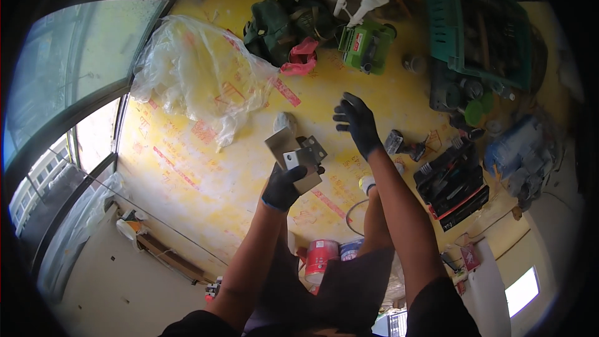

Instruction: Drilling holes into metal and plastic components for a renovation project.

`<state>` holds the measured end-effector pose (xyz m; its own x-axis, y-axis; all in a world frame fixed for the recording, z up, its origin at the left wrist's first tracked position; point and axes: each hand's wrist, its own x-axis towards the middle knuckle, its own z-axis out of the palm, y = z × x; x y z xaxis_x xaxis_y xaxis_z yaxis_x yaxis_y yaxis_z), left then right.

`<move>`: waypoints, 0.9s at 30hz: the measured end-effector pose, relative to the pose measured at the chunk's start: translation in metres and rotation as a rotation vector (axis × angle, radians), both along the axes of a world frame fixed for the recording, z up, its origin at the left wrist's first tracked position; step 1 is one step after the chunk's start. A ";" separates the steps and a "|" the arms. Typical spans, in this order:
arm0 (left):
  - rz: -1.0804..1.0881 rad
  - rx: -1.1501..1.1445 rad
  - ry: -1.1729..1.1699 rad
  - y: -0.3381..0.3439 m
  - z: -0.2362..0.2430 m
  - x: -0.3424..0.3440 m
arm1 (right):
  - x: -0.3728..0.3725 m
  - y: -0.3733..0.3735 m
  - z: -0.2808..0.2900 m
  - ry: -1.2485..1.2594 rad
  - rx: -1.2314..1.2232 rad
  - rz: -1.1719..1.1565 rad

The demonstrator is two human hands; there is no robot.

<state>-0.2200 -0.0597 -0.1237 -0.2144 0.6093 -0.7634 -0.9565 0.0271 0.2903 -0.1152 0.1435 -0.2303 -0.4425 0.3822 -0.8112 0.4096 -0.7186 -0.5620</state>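
My left hand [287, 181], in a black glove, is closed around some flat grey metal plates or brackets [302, 162] with holes, held up over the floor in the middle of the view. My right hand [355, 118], also gloved in black, is raised to the right of the plates with its fingers apart and nothing in them. A cordless power tool [405, 146] lies on the floor to the right of my right wrist.
The floor has yellow printed covering [168, 131]. Plastic sheeting [187, 68] lies by a window at left. Ahead are a dark green bag [274, 25], green box [365, 50] and teal crate [474, 25]. An open black toolbox [449, 181] is at right, red bucket [321, 259] below.
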 end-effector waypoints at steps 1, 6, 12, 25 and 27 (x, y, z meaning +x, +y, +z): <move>0.032 -0.028 -0.014 -0.008 -0.003 -0.007 | -0.026 -0.002 -0.033 -0.066 -0.037 0.016; 0.047 -0.068 -0.049 -0.022 -0.015 -0.025 | -0.107 0.015 -0.212 -0.439 0.073 0.179; 0.014 -0.193 0.047 -0.043 -0.014 -0.047 | -0.152 0.026 -0.323 -0.623 0.431 0.332; -0.223 -0.208 0.101 0.019 -0.009 -0.017 | 0.080 -0.070 -0.283 -0.580 0.537 0.028; -0.271 -0.181 0.170 0.026 -0.016 0.003 | 0.140 -0.069 -0.282 -0.639 0.530 -0.061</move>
